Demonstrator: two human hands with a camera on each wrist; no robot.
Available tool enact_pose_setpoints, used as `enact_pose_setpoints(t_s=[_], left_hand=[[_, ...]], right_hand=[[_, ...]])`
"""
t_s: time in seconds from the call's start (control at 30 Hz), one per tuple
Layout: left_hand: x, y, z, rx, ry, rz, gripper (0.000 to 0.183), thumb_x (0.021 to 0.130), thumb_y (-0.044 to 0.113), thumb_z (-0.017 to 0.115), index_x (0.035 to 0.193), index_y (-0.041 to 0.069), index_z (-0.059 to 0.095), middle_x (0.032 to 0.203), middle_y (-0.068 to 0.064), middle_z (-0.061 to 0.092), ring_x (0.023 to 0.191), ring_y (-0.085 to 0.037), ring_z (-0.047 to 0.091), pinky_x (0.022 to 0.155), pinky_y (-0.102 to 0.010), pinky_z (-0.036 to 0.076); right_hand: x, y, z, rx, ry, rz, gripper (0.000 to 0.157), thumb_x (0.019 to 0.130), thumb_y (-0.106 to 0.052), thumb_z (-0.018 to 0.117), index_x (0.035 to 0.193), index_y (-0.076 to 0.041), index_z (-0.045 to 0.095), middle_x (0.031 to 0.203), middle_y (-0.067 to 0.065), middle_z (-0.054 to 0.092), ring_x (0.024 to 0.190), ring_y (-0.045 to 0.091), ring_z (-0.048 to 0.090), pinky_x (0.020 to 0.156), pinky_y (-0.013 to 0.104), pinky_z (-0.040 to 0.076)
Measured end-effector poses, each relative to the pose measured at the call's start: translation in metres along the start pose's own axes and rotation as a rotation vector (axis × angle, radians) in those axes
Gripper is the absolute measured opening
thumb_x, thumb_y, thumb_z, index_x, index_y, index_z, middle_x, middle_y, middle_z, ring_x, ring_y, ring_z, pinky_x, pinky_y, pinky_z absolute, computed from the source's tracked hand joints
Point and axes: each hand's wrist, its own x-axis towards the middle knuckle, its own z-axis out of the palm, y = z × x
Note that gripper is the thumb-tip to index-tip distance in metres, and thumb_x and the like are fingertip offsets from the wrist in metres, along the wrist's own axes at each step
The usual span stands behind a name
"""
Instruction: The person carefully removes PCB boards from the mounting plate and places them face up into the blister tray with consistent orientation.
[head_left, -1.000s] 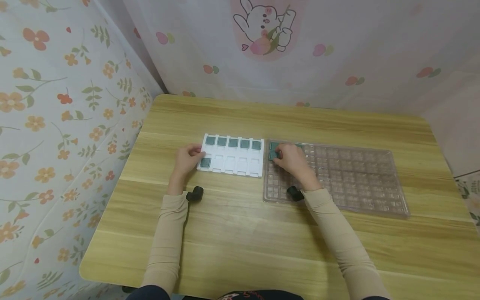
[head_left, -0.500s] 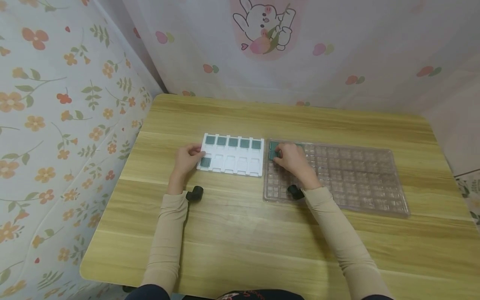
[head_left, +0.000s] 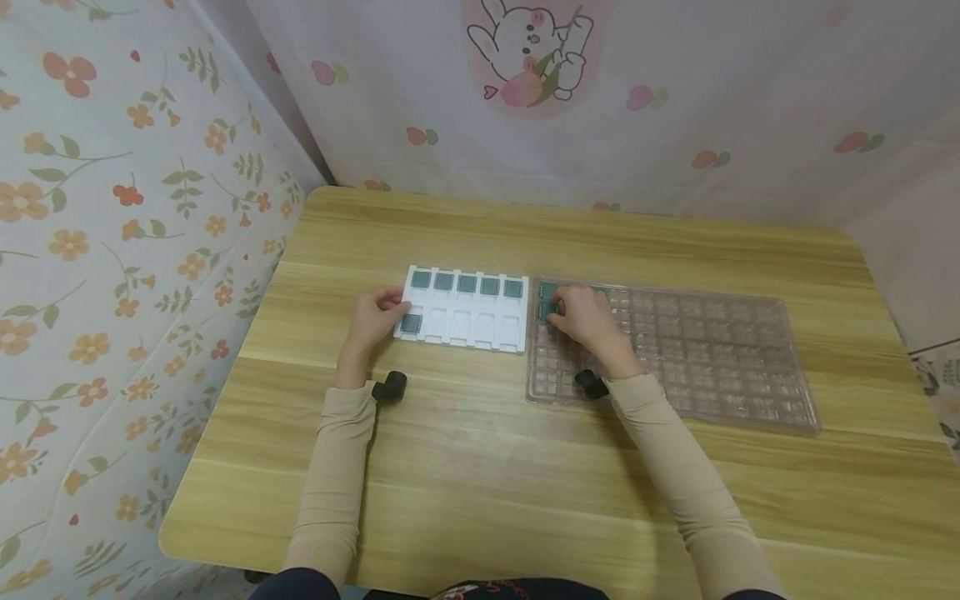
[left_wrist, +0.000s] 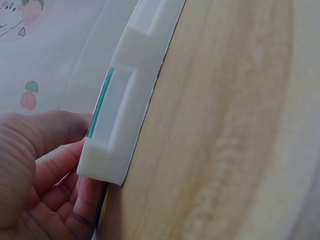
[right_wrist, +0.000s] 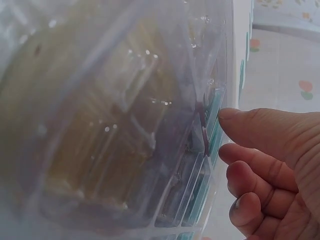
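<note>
My left hand point(head_left: 372, 319) holds the left end of a white plastic tray point(head_left: 474, 337), the thumb on its edge near a green square chip point(head_left: 411, 323). In the left wrist view that chip shows as a thin green edge point(left_wrist: 100, 102) in its pocket, and the curled fingers lie beside the tray's corner. My right hand point(head_left: 587, 323) is over the left end of a clear plastic tray point(head_left: 720, 358). Its thumb and forefinger pinch a green chip point(head_left: 547, 311) that sits in a pocket; the hand hides part of it.
More green chips point(head_left: 467, 285) fill the white tray's back row. Others point(head_left: 551, 289) lie in the clear tray's back left pockets, partly behind the right hand. Both trays lie side by side on a wooden table point(head_left: 480, 467). Patterned curtains point(head_left: 705, 100) hang behind and at the left.
</note>
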Motion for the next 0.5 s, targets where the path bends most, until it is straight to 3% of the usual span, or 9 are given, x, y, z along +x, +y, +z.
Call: enact_pose_setpoints(t_s=[0.5], left_hand=[[0.0002, -0.0013, -0.0002, -0.014, 0.002, 0.005, 0.030, 0.085, 0.005, 0.066, 0.112, -0.008, 0.063, 0.098, -0.021, 0.062, 0.086, -0.026, 0.056, 0.071, -0.022, 0.043]], right_hand=[[0.0001, -0.0049, 0.0029, 0.028, -0.013, 0.007, 0.027, 0.083, -0.014, 0.071, 0.103, 0.004, 0.066, 0.071, 0.008, 0.061, 0.055, 0.015, 0.050, 0.049, 0.026, 0.042]])
